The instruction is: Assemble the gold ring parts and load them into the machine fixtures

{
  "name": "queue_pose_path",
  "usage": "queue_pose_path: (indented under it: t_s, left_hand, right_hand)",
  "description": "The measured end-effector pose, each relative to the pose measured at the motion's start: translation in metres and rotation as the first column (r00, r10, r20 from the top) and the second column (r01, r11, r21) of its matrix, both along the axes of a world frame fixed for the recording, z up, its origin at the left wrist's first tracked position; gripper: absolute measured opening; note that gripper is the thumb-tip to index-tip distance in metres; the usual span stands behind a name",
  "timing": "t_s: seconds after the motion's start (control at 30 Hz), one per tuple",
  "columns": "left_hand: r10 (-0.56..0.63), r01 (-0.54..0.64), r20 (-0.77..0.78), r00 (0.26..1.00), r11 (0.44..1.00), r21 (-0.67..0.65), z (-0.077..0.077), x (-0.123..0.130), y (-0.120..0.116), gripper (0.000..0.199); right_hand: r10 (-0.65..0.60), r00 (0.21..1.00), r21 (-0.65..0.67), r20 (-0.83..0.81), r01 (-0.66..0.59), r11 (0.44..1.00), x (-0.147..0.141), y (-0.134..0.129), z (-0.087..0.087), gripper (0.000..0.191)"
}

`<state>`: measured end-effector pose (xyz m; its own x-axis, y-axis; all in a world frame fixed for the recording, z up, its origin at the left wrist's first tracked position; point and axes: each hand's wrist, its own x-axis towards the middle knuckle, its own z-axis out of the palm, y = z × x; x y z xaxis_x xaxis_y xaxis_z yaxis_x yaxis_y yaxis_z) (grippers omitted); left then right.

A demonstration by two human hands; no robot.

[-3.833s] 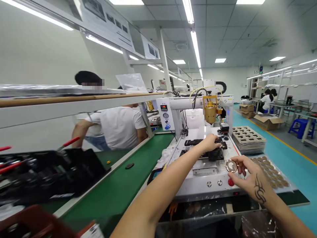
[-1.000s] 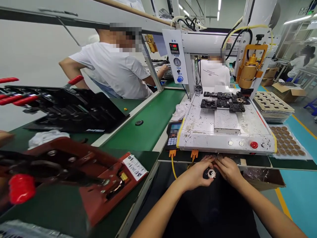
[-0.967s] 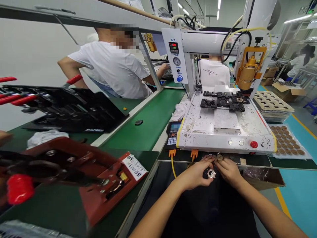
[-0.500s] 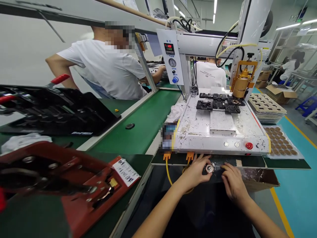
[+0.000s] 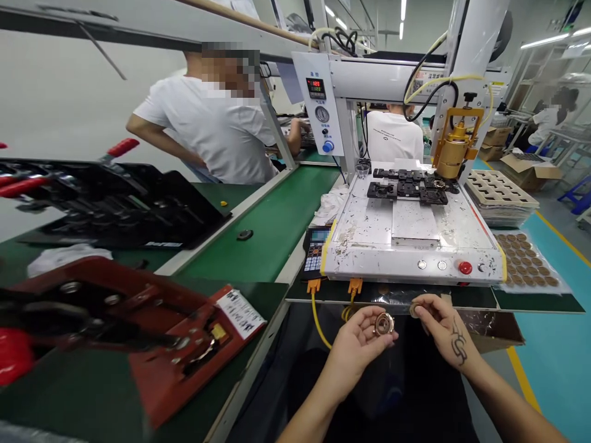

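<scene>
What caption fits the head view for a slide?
Left hand holds a round metal ring; right hand pinches a small disc before a white machine.

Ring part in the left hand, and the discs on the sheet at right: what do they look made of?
Ring part, held in the left hand: looks like metal, coppery rim with a bright shiny centre that catches light; could be plated. Discs: matte brown, flat, no glint, so cork, felt or foam-like pads; the picture leaves open which. They lie in rows on a clear glossy plastic sheet.
</scene>
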<state>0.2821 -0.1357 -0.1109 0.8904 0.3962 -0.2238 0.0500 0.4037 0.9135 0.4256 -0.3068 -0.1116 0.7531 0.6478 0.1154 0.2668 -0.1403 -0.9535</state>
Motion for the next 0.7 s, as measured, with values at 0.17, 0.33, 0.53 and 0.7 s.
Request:
queue_pose_path:
  t_s: [0.17, 0.33, 0.53, 0.7]
  left_hand:
    - [0.018, -0.028, -0.043, 0.999, 0.967, -0.254, 0.018, -0.010, -0.009, 0.065]
    - [0.058, -0.065, -0.032, 0.998, 0.947, -0.314, 0.027, -0.022, -0.013, 0.057]
    - [0.048, -0.036, 0.036, 0.998, 0.956, -0.290, 0.032, -0.033, -0.017, 0.050]
    - [0.031, -0.015, 0.063, 0.998, 0.968, -0.250, 0.031, -0.039, -0.019, 0.047]
  right_hand:
    - [0.096, 0.926, 0.111, -0.365, -0.059, 0.992, -0.012, 0.008, 0.022, 0.038]
    - [0.152, 0.873, 0.146, -0.463, -0.095, 0.985, -0.016, 0.008, 0.022, 0.038]
    - [0.270, 0.803, 0.160, -0.532, -0.218, 0.963, -0.021, -0.001, 0.025, 0.031]
    - [0.338, 0.718, 0.179, -0.608, -0.291, 0.940, -0.024, -0.005, 0.024, 0.032]
